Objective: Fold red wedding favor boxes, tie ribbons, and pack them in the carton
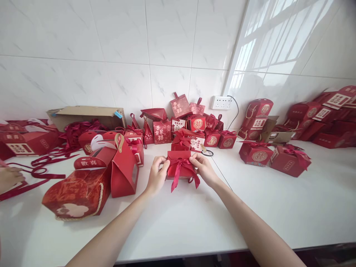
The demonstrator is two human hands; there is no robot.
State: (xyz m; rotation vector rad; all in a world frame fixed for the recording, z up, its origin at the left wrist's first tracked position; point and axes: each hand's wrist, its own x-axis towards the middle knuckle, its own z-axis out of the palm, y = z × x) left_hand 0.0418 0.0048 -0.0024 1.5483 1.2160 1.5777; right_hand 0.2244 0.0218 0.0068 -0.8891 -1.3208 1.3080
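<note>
The white table [278, 207] takes up the lower half of my view, running back to a tiled wall [125, 40], and the small red gift box [180, 163] sits on it near the centre, just in front of me. My left hand [157, 178] is closed on the box's left edge at about nine o'clock, fingers curled over the top corner, and my right hand [204, 168] pinches the right edge at three o'clock, so both are clamped on the box from opposite sides. It looks like thin folded card: light, fairly stiff along the creases but easy to dent on the flat faces, so I judge the corners and folded edges are the places to hold, with gentle pressure. The satin ribbon bow [180, 168] on the front is soft and slippery, its tails hanging loose toward six o'clock, and I would keep my fingertips off the knot so it does not slide undone. At nine o'clock stands a large handled gift bag box [80, 193], close enough to catch my left elbow. At twelve o'clock a heap of finished red boxes [191, 126] crowds right behind mine, nearly touching. At two o'clock two ribboned boxes [275, 155] sit well apart from my hands. Loose dark red ribbons [47, 163] trail at ten o'clock, and another person's hand [9, 178] shows at the far left edge.
</note>
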